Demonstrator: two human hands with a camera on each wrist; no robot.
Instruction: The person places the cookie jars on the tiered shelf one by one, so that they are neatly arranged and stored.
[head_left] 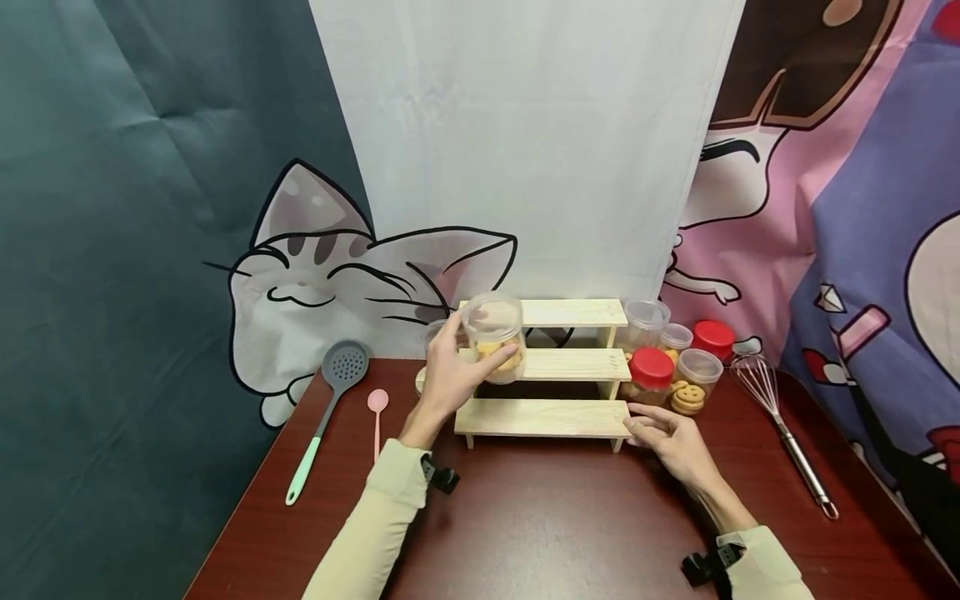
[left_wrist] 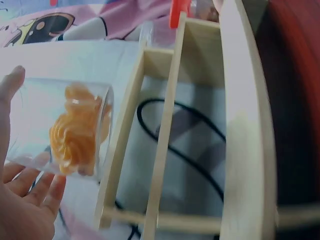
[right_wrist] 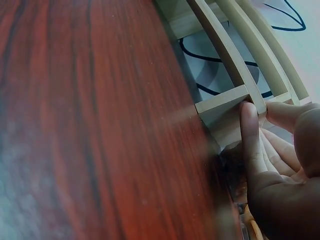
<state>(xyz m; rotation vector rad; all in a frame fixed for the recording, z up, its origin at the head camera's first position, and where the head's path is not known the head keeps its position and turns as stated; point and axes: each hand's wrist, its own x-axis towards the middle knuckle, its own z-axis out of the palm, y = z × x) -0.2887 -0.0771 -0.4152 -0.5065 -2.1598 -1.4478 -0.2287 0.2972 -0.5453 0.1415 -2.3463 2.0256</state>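
My left hand (head_left: pixel 453 375) grips a clear jar (head_left: pixel 492 321) with yellow swirled cookies at its bottom, raised in front of the upper steps of a three-tier wooden rack (head_left: pixel 543 417). In the left wrist view, thumb and fingers of that hand (left_wrist: pixel 30 200) wrap the jar (left_wrist: pixel 37 120) from two sides; the orange-looking cookies (left_wrist: pixel 75 135) show through its wall. At the right end of the lowest step, my right hand (head_left: pixel 671 442) pinches the board's corner. The right wrist view shows the thumb and a finger of this hand (right_wrist: pixel 280 165) on either side of the rack's end (right_wrist: pixel 257 97).
Right of the rack stand several jars, some red-lidded (head_left: pixel 651 368), one holding smiley cookies (head_left: pixel 693 379). A whisk (head_left: pixel 787 437) lies farther right. On the left lie a grey slotted skimmer (head_left: pixel 330 417) and a pink spoon (head_left: pixel 377 417). Another clear container (head_left: pixel 433 332) is partly hidden behind my left hand.
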